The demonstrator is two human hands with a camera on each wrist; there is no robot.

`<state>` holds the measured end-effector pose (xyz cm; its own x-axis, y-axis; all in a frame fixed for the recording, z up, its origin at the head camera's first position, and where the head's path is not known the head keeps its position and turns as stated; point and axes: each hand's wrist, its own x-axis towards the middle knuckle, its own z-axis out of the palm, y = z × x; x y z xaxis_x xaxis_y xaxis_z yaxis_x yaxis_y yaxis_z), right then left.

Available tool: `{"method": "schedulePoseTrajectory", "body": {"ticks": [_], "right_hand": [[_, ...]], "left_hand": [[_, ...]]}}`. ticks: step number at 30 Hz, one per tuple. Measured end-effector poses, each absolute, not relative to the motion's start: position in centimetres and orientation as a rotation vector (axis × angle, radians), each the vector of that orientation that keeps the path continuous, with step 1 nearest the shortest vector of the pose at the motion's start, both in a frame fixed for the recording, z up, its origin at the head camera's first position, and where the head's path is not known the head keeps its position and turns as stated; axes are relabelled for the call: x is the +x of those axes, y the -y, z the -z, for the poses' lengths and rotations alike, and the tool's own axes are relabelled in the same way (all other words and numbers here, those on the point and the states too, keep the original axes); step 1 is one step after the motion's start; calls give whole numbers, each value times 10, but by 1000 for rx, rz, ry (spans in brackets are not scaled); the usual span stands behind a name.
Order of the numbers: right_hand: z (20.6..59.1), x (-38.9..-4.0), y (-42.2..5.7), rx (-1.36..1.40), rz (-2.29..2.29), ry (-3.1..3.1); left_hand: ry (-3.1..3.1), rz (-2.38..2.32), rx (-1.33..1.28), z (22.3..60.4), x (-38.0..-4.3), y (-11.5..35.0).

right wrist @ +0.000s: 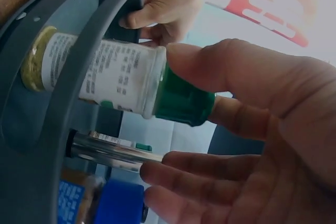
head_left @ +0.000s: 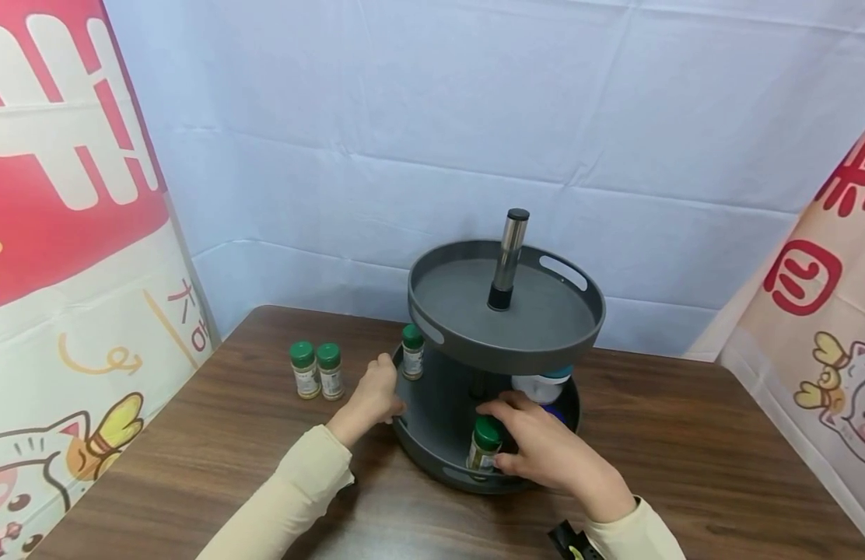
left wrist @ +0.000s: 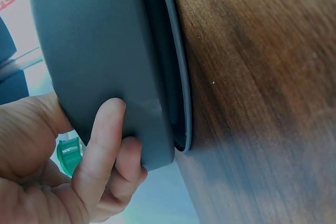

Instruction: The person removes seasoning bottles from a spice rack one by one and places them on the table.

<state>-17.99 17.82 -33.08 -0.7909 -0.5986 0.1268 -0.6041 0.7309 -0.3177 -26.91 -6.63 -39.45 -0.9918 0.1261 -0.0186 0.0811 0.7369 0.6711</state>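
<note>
A dark grey two-tier turntable organizer [head_left: 432,432] stands on the table. My left hand [head_left: 372,395] grips the left rim of its lower tray, thumb on the inner side and fingertips against the outer wall [left wrist: 94,51]. My right hand [head_left: 544,447] pinches the green lid of a spice jar [head_left: 483,445] between thumb and index finger. That jar is upright at the front of the lower tray, just inside the handle cutout; its label and yellowish-green contents show in the right wrist view. Another green-lidded jar [head_left: 412,354] stands at the tray's left back.
Two more green-lidded spice jars [head_left: 304,372] stand on the table [head_left: 215,435] to the left. A white container [head_left: 537,387] and a blue-lidded jar [right wrist: 121,200] are in the lower tray's right side. Overhead, the upper tray [head_left: 453,288] with its metal post [head_left: 509,253] partly hides them.
</note>
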Motion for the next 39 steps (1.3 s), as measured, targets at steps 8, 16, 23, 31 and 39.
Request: {"method": "schedulePoseTrajectory", "body": {"ticks": [8,16,23,31,39], "right_hand": [[335,-183,-174,1132,-576,2883],[338,-184,-174,1218,-628,2839],[337,-186,-173,1205,-605,2859],[336,-186,-171,1171,-626,2892],[337,-184,-171,1138,-647,2873]], "left_hand": [[-2858,-1127,191,396,-269,67],[-2861,-1119,184,395,-269,66],[-2862,-1117,177,395,-269,66],[-2858,-1129,175,395,-269,66],[-2848,-1135,170,394,-269,66]]}}
